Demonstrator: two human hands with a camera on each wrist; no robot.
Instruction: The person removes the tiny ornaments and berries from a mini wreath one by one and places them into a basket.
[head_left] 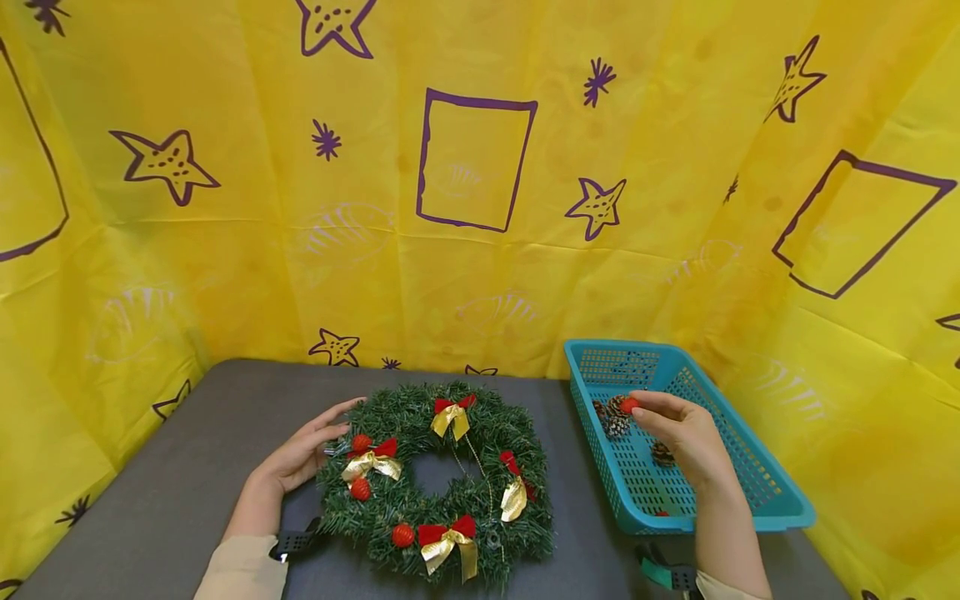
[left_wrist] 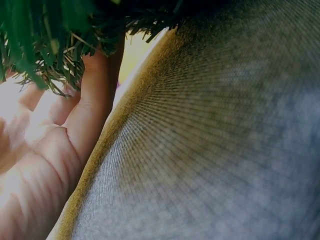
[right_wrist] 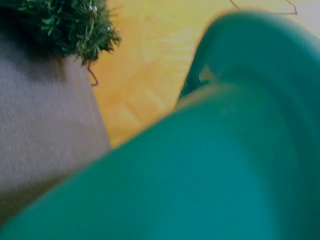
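A green artificial wreath (head_left: 528, 433) lies on the table, trimmed with several red-and-gold bows (head_left: 447, 542) and three red balls (head_left: 402, 535) on its left and front parts. My left hand (head_left: 303, 450) rests against the wreath's left edge. In the left wrist view the fingers (left_wrist: 92, 95) reach up to the greenery, their tips hidden by it. Over a turquoise plastic basket (head_left: 626, 500), my right hand (head_left: 686, 433) pinches a small red ball (head_left: 628, 405) between thumb and fingertips. Only the basket's blurred wall (right_wrist: 175, 185) fills the right wrist view's foreground; the hand is hidden there.
Several pine cones (head_left: 663, 454) lie in the basket, and a bit of red (head_left: 662, 513) shows near its front wall. A thin gold cord (head_left: 480, 467) crosses the wreath. Behind the grey table (head_left: 247, 400) hangs a yellow patterned curtain (head_left: 375, 283).
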